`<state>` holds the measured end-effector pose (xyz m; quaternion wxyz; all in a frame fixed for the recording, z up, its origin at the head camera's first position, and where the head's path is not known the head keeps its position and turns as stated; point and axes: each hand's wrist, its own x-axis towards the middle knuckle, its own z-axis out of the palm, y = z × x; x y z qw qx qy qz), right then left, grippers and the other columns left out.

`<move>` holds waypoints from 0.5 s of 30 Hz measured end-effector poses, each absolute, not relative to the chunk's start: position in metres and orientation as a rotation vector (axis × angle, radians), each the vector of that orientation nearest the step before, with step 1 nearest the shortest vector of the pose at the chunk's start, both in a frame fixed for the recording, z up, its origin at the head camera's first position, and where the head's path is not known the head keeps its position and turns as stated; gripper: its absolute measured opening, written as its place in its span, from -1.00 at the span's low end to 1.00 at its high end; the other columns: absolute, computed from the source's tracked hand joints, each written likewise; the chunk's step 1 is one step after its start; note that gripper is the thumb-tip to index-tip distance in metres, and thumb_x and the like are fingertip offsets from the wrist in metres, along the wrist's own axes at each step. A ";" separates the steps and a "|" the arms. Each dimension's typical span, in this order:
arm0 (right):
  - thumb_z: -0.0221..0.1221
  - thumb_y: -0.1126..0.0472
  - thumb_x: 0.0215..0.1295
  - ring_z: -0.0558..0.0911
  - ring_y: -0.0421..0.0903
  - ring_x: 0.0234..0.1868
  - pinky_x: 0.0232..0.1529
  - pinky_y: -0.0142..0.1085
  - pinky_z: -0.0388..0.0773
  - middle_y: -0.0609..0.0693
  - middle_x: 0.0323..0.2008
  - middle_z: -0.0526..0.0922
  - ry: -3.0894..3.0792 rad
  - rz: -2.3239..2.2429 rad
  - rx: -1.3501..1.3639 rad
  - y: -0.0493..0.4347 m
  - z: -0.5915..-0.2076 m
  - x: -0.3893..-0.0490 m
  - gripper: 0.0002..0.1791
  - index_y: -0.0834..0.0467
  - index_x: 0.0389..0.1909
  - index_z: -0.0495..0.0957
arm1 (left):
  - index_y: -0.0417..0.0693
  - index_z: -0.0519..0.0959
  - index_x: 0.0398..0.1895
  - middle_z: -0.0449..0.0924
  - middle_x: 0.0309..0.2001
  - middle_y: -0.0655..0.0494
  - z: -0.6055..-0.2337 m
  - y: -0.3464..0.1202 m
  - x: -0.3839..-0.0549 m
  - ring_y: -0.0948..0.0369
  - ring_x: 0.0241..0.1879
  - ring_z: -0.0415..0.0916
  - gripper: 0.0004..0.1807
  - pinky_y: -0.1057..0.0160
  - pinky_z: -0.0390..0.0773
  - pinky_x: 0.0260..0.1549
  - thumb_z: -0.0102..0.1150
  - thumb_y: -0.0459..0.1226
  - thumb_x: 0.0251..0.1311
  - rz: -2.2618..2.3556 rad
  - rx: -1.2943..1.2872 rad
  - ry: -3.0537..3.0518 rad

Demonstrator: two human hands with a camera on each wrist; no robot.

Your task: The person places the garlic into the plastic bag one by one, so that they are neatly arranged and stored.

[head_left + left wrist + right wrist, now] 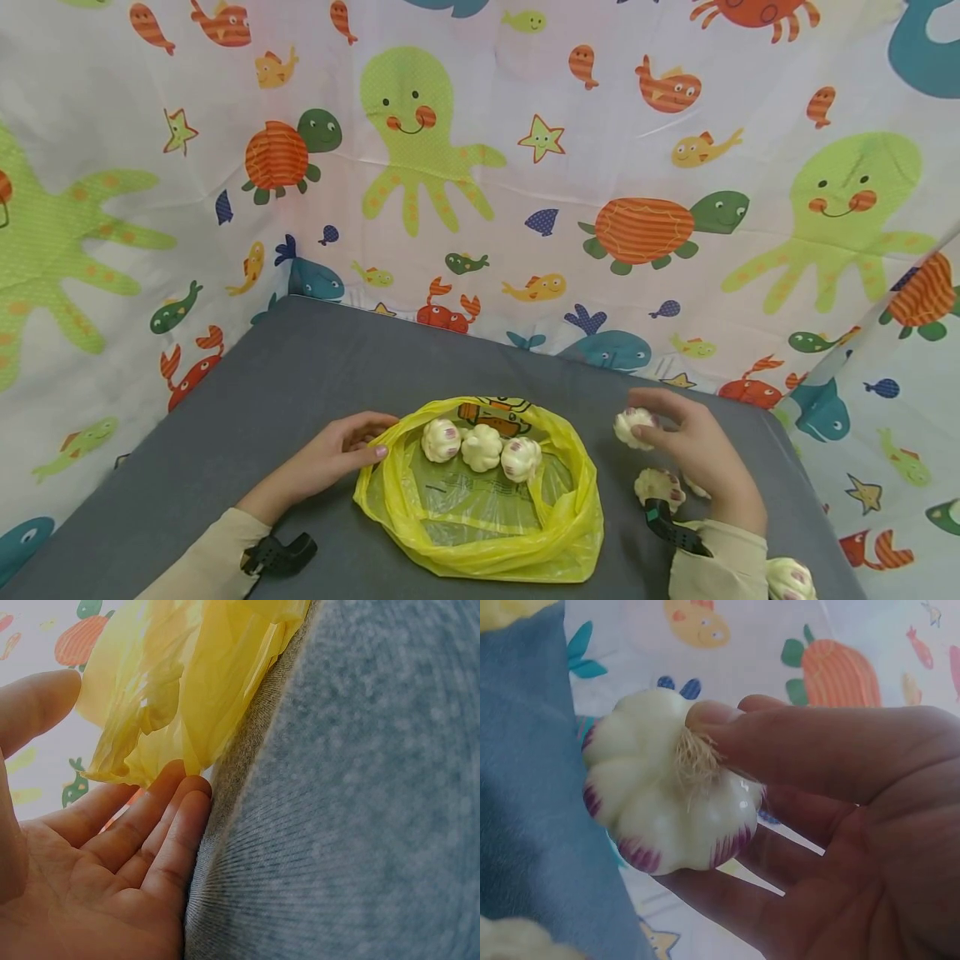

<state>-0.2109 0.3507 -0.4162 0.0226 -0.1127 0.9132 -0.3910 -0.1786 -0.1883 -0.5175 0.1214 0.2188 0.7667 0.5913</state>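
Observation:
A yellow plastic bag [517, 546] lies with its mouth spread wide, and three garlic bulbs [482, 447] sit in a row inside. My left hand [330, 458] is at the bag's left rim. Seen from the left wrist, its fingers [127, 832] reach out loosely under the yellow plastic [202, 690], with the thumb apart from them. To the right of the bag, my right hand [697, 442] holds a garlic bulb [660, 780] between thumb and fingers. The bulb is white with purple streaks, and its tuft of dry roots shows beside the thumb.
Near the right wrist lies another garlic bulb [658, 487], with part of one more behind the hand. A further bulb [789, 578] is at the lower right. The grey table [322, 358] is backed by a curtain [487, 250] printed with sea animals.

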 end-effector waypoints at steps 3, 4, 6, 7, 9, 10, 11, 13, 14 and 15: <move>0.43 0.11 0.50 0.58 0.14 0.38 0.35 0.29 0.51 0.10 0.33 0.68 2.816 -1.227 -0.376 0.346 -0.411 -0.209 -0.45 0.08 0.45 0.60 | -0.26 0.44 0.55 0.54 0.41 -0.23 -0.518 -0.188 -0.179 -0.19 0.35 0.51 -0.47 0.26 0.61 0.17 0.19 -0.22 0.65 1.729 0.641 2.239; 0.44 0.10 0.50 0.59 0.13 0.37 0.34 0.27 0.52 0.10 0.33 0.69 2.808 -1.234 -0.384 0.344 -0.409 -0.208 -0.45 0.08 0.44 0.61 | -0.26 0.44 0.55 0.54 0.41 -0.23 -0.518 -0.188 -0.179 -0.19 0.35 0.51 -0.47 0.26 0.61 0.17 0.19 -0.21 0.65 1.729 0.641 2.239; 0.43 0.11 0.50 0.60 0.13 0.36 0.33 0.26 0.54 0.10 0.33 0.69 2.794 -1.242 -0.410 0.339 -0.406 -0.207 -0.46 0.09 0.43 0.61 | -0.26 0.44 0.55 0.54 0.42 -0.23 -0.518 -0.189 -0.179 -0.19 0.35 0.51 -0.47 0.27 0.61 0.17 0.19 -0.21 0.65 1.730 0.643 2.238; 0.43 0.11 0.51 0.60 0.13 0.36 0.33 0.25 0.55 0.09 0.32 0.69 2.785 -1.246 -0.426 0.337 -0.404 -0.206 -0.47 0.10 0.43 0.62 | -0.26 0.44 0.55 0.53 0.42 -0.23 -0.518 -0.189 -0.179 -0.19 0.35 0.50 -0.47 0.27 0.61 0.17 0.19 -0.22 0.65 1.730 0.644 2.237; 0.42 0.14 0.51 0.61 0.12 0.36 0.32 0.24 0.56 0.08 0.31 0.70 2.771 -1.255 -0.452 0.333 -0.401 -0.205 -0.49 0.10 0.41 0.63 | -0.25 0.44 0.55 0.53 0.42 -0.23 -0.519 -0.189 -0.179 -0.19 0.35 0.50 -0.46 0.27 0.61 0.17 0.19 -0.22 0.65 1.731 0.647 2.237; 0.42 0.15 0.51 0.61 0.12 0.36 0.32 0.23 0.56 0.07 0.30 0.70 2.765 -1.256 -0.463 0.331 -0.399 -0.205 -0.50 0.10 0.40 0.64 | -0.25 0.45 0.55 0.53 0.42 -0.23 -0.519 -0.189 -0.179 -0.19 0.35 0.50 -0.46 0.27 0.61 0.17 0.19 -0.22 0.65 1.731 0.648 2.238; 0.42 0.16 0.51 0.61 0.12 0.36 0.31 0.22 0.57 0.06 0.29 0.70 2.759 -1.256 -0.477 0.328 -0.397 -0.204 -0.51 0.10 0.40 0.64 | -0.25 0.45 0.55 0.53 0.42 -0.23 -0.519 -0.189 -0.179 -0.19 0.35 0.50 -0.46 0.27 0.61 0.17 0.20 -0.22 0.65 1.731 0.648 2.239; 0.43 0.17 0.50 0.62 0.11 0.35 0.30 0.20 0.59 0.04 0.28 0.71 2.744 -1.260 -0.494 0.324 -0.394 -0.203 -0.52 0.11 0.38 0.66 | -0.25 0.45 0.55 0.54 0.42 -0.22 -0.519 -0.189 -0.179 -0.18 0.34 0.50 -0.47 0.27 0.61 0.17 0.20 -0.21 0.65 1.730 0.649 2.241; 0.43 0.18 0.50 0.63 0.10 0.34 0.28 0.17 0.61 0.04 0.28 0.71 2.737 -1.263 -0.500 0.321 -0.392 -0.203 -0.53 0.10 0.37 0.66 | -0.25 0.45 0.55 0.54 0.42 -0.22 -0.519 -0.189 -0.180 -0.18 0.34 0.51 -0.47 0.27 0.61 0.17 0.20 -0.21 0.65 1.730 0.649 2.243; 0.43 0.18 0.49 0.63 0.10 0.34 0.28 0.16 0.62 0.04 0.28 0.71 2.728 -1.264 -0.513 0.319 -0.391 -0.202 -0.53 0.11 0.36 0.67 | -0.25 0.45 0.54 0.54 0.41 -0.21 -0.519 -0.189 -0.180 -0.18 0.34 0.51 -0.47 0.27 0.61 0.17 0.20 -0.21 0.65 1.730 0.649 2.244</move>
